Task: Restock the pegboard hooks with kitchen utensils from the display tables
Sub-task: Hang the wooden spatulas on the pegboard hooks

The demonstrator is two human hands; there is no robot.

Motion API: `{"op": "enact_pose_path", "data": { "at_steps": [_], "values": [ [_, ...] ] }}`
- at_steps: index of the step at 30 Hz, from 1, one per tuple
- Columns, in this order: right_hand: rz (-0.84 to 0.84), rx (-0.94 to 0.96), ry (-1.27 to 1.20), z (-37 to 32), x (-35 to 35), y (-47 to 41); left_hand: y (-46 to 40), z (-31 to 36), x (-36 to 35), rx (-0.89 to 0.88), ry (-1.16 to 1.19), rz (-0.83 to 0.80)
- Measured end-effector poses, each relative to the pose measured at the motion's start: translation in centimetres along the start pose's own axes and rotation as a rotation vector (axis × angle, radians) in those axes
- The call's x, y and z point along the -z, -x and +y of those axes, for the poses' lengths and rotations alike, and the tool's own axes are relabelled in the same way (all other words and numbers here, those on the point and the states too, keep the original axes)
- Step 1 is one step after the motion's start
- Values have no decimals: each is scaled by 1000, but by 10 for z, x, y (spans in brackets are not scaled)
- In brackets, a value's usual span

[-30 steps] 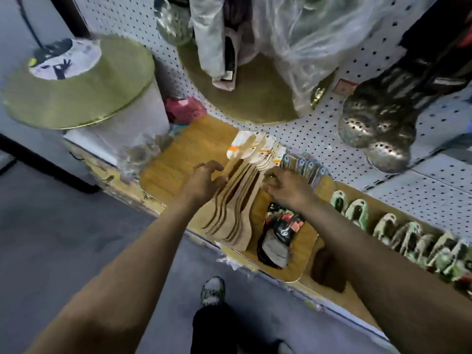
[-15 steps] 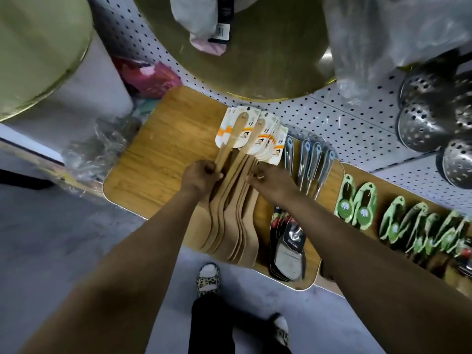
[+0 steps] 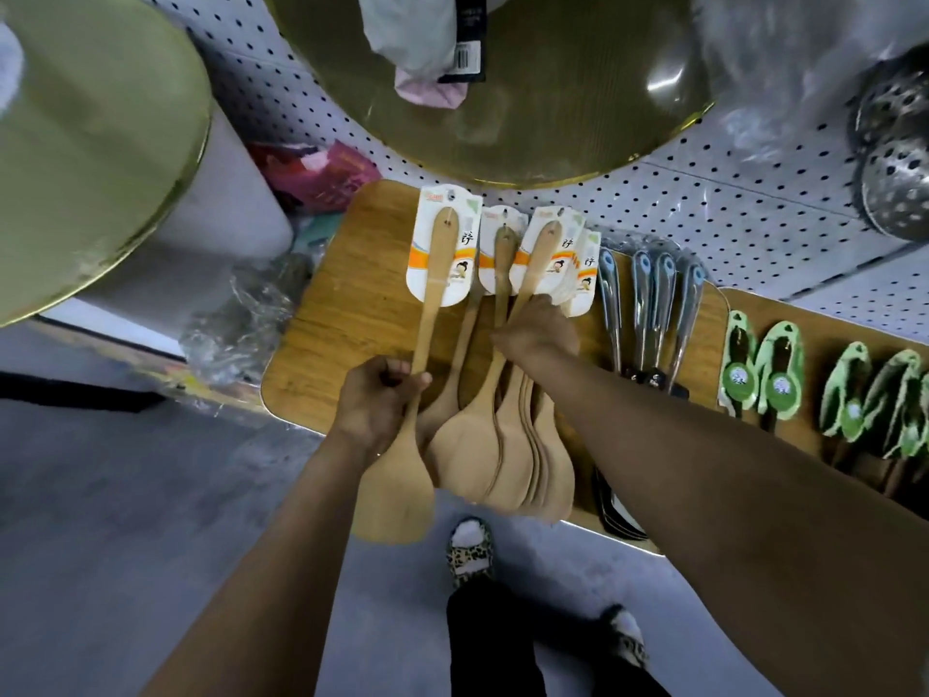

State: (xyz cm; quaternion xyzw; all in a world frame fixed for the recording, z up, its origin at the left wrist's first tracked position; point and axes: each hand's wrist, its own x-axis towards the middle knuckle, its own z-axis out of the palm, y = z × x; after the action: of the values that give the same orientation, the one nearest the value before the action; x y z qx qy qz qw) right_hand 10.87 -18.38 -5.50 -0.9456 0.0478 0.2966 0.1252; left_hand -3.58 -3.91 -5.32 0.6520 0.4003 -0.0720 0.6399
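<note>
My left hand (image 3: 378,404) is closed around the handle of one wooden spatula (image 3: 432,304), which has a white and orange card at its top and its blade hanging past the table's front edge. It sits apart, to the left of a fanned stack of the same wooden spatulas (image 3: 507,460) on the wooden display table (image 3: 347,314). My right hand (image 3: 538,334) presses down on the handles of that stack, fingers bent over them. The white pegboard (image 3: 704,193) rises behind the table.
Several metal utensils with blue tags (image 3: 653,304) lie right of the spatulas, then green packaged tools (image 3: 774,374). A large gold round board (image 3: 543,88) and perforated steel skimmers (image 3: 900,158) hang on the pegboard. A green-gold round board (image 3: 85,143) is at left. My feet (image 3: 470,550) stand below.
My left hand has drawn one spatula out to the left of the stack and gripped its handle. My right hand slid onto the stack's handles. The view came closer and tilted down.
</note>
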Motion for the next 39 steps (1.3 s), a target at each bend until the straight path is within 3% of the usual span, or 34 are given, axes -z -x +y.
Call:
{"op": "enact_pose_path", "data": {
  "at_steps": [6,11,20,28,39],
  "values": [
    [-94,-110,-505,22,9,1,15,-1,-6,6,83,15],
    [-219,-40,-771,46,19,41,39,4,-16,6,114,-11],
    [-185,84,-825,149,53,118,123,1,-70,-91,3,-82],
    [-88,237,-851,372,95,224,282,-21,-220,-279,-139,-215],
    [500,120,-1153,694,215,387,507,-3,-492,-550,-247,-613]
  ]
}}
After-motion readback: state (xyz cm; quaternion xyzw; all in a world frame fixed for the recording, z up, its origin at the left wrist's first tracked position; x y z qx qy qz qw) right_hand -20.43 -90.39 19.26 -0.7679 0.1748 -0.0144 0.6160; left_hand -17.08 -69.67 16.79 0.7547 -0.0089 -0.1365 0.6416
